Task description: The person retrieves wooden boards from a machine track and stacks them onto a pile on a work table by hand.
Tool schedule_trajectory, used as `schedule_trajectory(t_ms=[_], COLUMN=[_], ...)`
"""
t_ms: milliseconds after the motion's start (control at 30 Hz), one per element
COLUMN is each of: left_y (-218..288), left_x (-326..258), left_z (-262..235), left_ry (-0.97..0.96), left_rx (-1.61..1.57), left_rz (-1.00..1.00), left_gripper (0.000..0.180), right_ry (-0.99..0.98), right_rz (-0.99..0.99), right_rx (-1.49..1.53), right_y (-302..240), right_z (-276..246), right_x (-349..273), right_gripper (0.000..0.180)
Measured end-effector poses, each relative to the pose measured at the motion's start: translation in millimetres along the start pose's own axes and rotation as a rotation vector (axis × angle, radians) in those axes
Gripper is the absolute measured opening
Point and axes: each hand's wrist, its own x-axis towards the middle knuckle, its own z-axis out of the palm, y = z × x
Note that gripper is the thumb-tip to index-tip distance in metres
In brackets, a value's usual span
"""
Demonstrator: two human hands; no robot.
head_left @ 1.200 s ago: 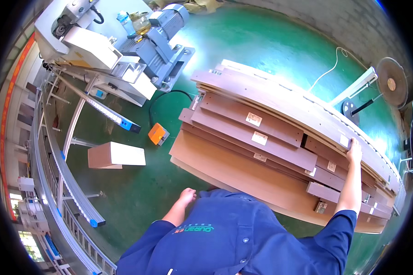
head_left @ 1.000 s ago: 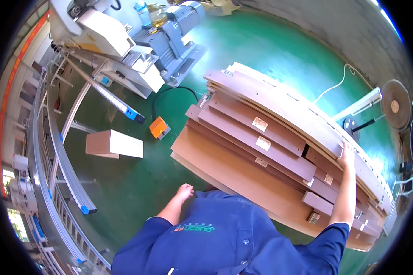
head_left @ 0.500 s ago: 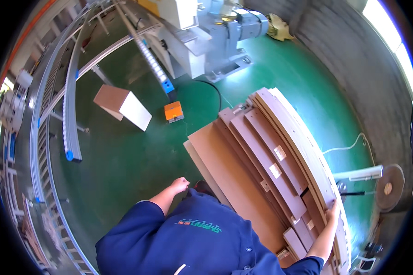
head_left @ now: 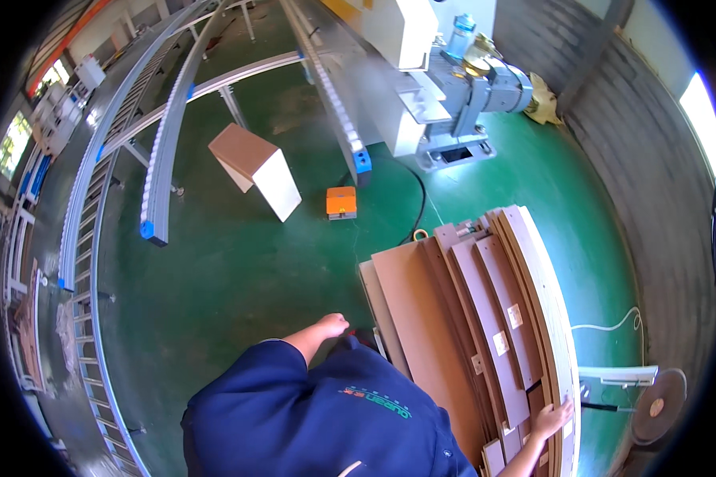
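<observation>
A stack of brown and pale flat boards [head_left: 428,318] stands at my right side, several of them bearing small white labels. My right hand [head_left: 552,419] lies on the outer boards near the stack's lower right, its thumb and fingers apart and touching the board edges. In front of my body, my left hand [head_left: 332,324] is closed in a fist. Whatever it may hold is hidden. The long pale outer board [head_left: 542,274] forms the right side of the stack.
An orange foot pedal [head_left: 341,202] and a folded brown-and-white panel [head_left: 254,163] are on the green floor ahead. Roller conveyor rails [head_left: 157,171] run along the left. A grey machine [head_left: 453,103] stands at the far side; a round-based stand fan [head_left: 659,407] is at right.
The view has shifted, so the floor things and stack appear lower and further right. My right hand has moved nearer along the boards; my left hand stays a fist.
</observation>
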Motion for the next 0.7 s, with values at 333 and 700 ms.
schedule_trajectory(t_ms=[333,700], left_y=[-13,-83], left_x=[10,4], left_z=[-8,-12], left_ry=[0.064,-0.029], left_rx=[0.073,-0.005], left_rz=[0.054,-0.039], left_gripper=[0.030,0.037], right_ry=[-0.433,-0.321], right_rz=[-0.205,-0.024], right_rx=[0.405,0.407], right_y=[-179,-209], right_z=[74,82], right_x=[-214,-223], right_gripper=[0.055,0.046])
